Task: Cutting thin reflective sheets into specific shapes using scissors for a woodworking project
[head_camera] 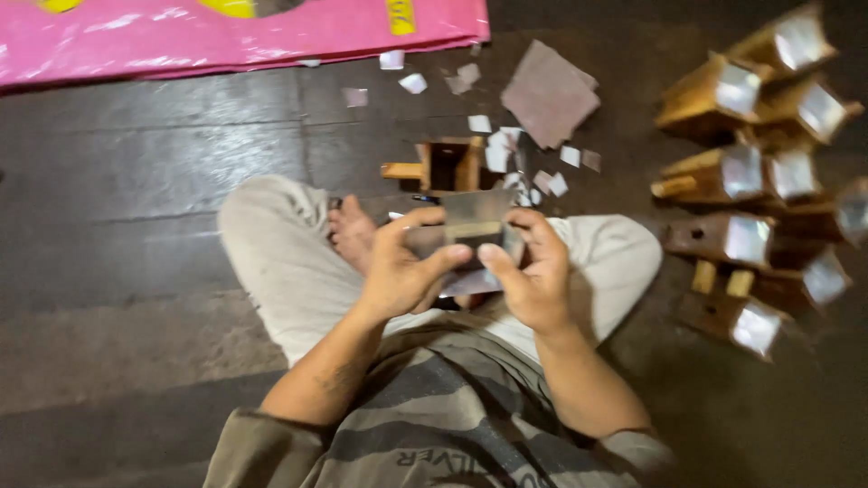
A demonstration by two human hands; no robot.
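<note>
I sit cross-legged on a dark floor. My left hand (400, 267) and my right hand (533, 271) both grip a small wooden box with a shiny glass or mirror face (470, 226), held over my lap between the two thumbs. Just beyond my hands an open wooden box (443, 164) lies on the floor, with small pale cut pieces (499, 149) scattered beside it.
A pile of several similar wooden boxes with shiny faces (759, 181) lies at the right. A brownish square sheet (549, 93) rests on the floor ahead. A pink sack (226, 36) stretches along the top edge. My bare foot (351, 230) sits by my left hand.
</note>
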